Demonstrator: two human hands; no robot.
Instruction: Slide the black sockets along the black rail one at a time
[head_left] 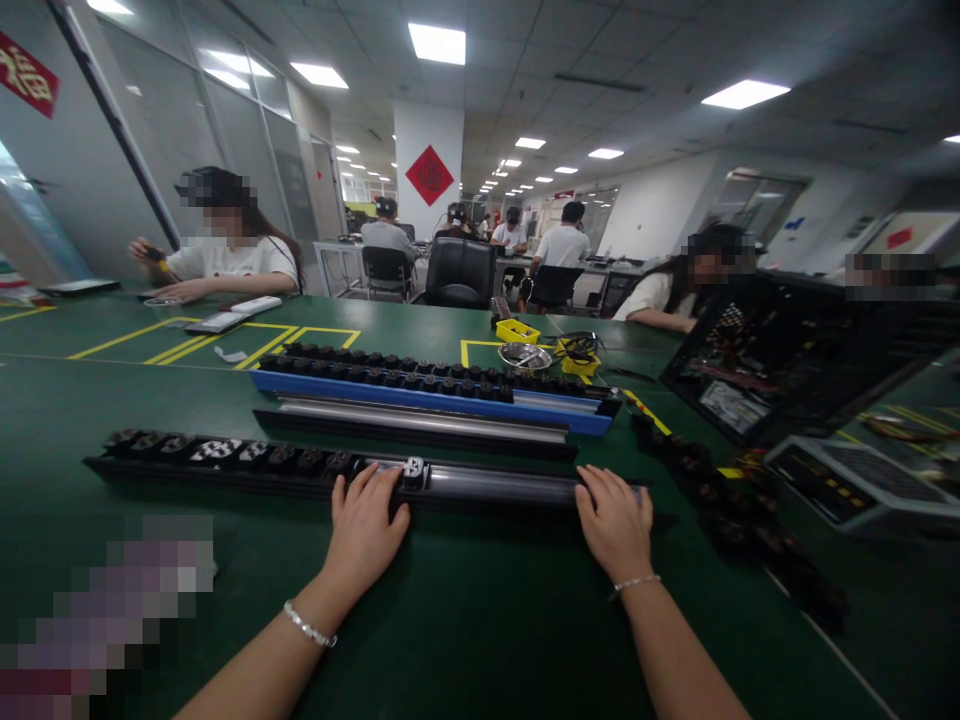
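Observation:
A long black channel rail (502, 490) lies crosswise on the table in front of me. A row of black socket modules (281, 458) fills its left part, and some carry black-and-white patterned faces. The right stretch of the channel shows a bare, shiny grey bottom. My left hand (367, 525) rests over the rail's middle, fingers stretched out and thumb apart, beside a module with a light-coloured face (414, 472). Near the right end, my right hand (616, 520) lies over the rail with fingers extended. Whether either hand presses on the rail, I cannot tell.
Behind lie another black rail (420, 422) and a blue rail (435, 405) with modules. A metal dish (525, 356) and a yellow bin (517, 331) stand beyond. Loose black modules (750, 520), a grey power supply (847, 485) and an open computer case (795, 350) occupy the right. Several people sit around.

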